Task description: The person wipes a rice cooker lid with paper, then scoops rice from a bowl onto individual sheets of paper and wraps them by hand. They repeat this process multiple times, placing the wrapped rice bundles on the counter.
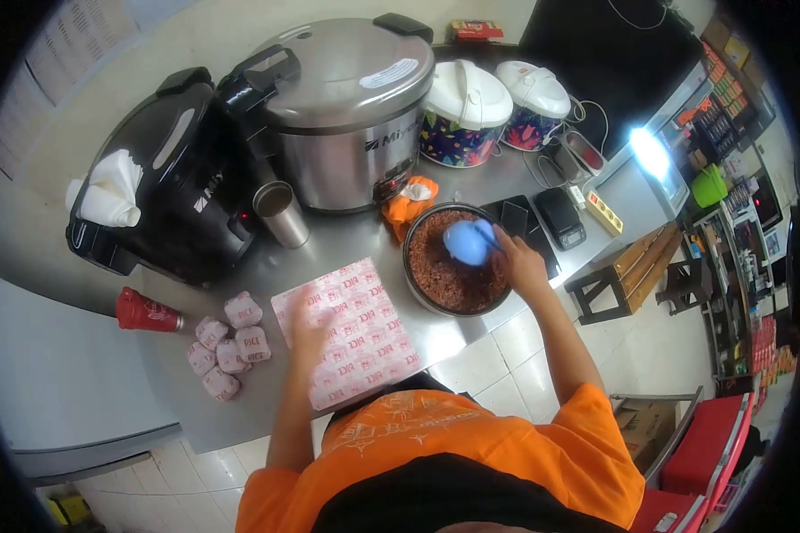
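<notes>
My right hand [521, 264] is closed around the handle end of a light blue scoop [468, 242] with a rounded bowl. The scoop is over a round dark-rimmed pot of reddish-brown rice [440, 284] on the steel table. My left hand [308, 324], smeared by motion, is over the left part of a stack of printed paper wrappers [364, 342] with red lettering. Left of it sits a pile of small wrapped rice bundles [233, 354] in the same paper. A red tumbler [149, 311] lies on its side behind them.
Along the wall stand a black rice cooker [173, 178], a large steel cooker [347, 115] and two flowered white-lidded cookers [465, 111]. A steel cup [281, 216] and an orange cloth [407, 206] lie before them. A black scale [561, 217] and power strip [604, 211] are at right.
</notes>
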Tool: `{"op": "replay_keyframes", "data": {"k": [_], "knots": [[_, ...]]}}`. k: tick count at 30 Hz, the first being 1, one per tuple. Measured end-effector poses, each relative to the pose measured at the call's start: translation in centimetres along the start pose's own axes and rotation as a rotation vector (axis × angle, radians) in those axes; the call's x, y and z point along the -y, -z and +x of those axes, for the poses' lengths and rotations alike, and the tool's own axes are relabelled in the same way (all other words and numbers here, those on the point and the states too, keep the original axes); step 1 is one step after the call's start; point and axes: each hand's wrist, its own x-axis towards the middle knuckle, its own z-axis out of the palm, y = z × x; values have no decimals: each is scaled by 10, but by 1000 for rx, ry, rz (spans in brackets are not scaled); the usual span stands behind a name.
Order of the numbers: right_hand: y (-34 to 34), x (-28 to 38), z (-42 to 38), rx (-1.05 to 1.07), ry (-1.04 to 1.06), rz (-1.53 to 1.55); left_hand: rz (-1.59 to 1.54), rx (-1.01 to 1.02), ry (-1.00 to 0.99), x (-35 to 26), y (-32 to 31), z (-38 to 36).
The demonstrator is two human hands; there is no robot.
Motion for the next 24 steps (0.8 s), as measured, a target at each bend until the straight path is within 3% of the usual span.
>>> {"op": "replay_keyframes", "data": {"k": [1,2,4,8,9,10,11,12,13,14,15,16,20,24], "knots": [[-7,-7,12,-32,-13,17,-148,203,-19,-47,-25,-3],[-14,-13,22,-65,-27,33,-97,312,-181,-53,-62,1],[-22,-15,40,-51,-23,28,-176,461,-136,-73,-104,7],[-27,0,60,221,24,140,-4,314,-199,-80,-120,15],[-36,0,64,316,-48,148,-20,297,-244,-77,-124,15],[-25,10,67,481,6,27,-20,263,-250,-74,-129,15],[-12,21,66,449,11,47,-58,244,-287,-64,-136,17],[-54,9,66,298,77,71,-60,168,-290,-56,-144,12],[-32,21,68,469,118,11,-71,160,-281,-54,-147,13],[13,32,60,515,190,34,-40,150,-248,-53,-150,12],[16,34,61,600,292,-33,-50,138,-237,-58,-150,8],[-10,30,52,400,351,1,-51,106,-203,-61,-149,3],[8,24,41,367,557,-128,-51,33,-221,-67,-164,-7],[38,-1,23,231,583,-180,-57,-56,-218,-74,-169,-10]]}}
